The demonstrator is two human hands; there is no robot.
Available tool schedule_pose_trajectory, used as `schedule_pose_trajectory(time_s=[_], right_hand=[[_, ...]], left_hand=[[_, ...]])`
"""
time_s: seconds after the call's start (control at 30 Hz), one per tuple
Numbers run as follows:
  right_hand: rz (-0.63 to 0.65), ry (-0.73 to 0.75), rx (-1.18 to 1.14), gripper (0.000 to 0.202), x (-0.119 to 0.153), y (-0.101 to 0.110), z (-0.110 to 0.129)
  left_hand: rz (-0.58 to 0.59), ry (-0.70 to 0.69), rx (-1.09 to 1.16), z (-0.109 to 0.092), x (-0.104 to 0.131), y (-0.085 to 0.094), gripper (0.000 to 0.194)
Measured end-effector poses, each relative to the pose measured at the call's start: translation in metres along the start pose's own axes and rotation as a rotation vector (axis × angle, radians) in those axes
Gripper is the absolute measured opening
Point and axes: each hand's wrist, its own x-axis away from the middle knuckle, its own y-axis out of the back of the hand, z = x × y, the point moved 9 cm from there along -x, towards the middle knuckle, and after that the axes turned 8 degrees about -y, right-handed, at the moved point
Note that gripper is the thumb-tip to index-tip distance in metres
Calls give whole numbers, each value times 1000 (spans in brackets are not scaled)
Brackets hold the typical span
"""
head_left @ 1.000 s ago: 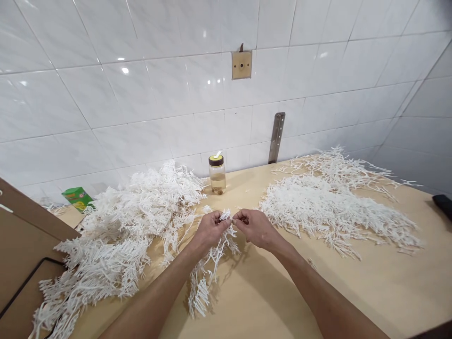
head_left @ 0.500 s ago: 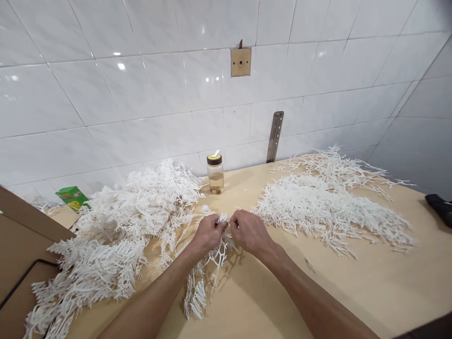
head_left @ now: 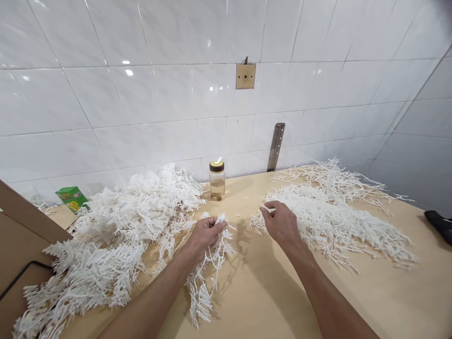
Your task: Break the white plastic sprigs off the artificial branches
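My left hand (head_left: 208,233) is closed around the upper end of a white branching plastic-looking sprig (head_left: 217,259). Its thin, forked strands hang below my fingers to the tabletop. To its right, my right hand (head_left: 281,221) is at the near-left edge of a flat heap of short white strands (head_left: 332,221). Its thumb and index fingertip come together in a pinch; anything between them is too small to make out. A taller, tangled pile of white branching sprigs (head_left: 116,235) lies left of my left hand.
A clear jar with a dark-rimmed yellow lid (head_left: 217,181) stands near the tiled wall. Longer bare white branches (head_left: 328,174) lie behind the right heap. A green box (head_left: 71,199) and brown cardboard (head_left: 24,245) are at left. A black object (head_left: 438,225) is far right.
My right hand has moved right, away from my left hand, to the edge of the right heap. My left hand still grips the sprig. The camera view has tilted up slightly.
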Motion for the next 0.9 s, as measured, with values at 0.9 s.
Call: schedule_pose_trajectory(time_s=[0.9], right_hand=[[571,155,-146,13,70,-70,57]], left_hand=[[-61,-156,-117,-7,1,-8,39]])
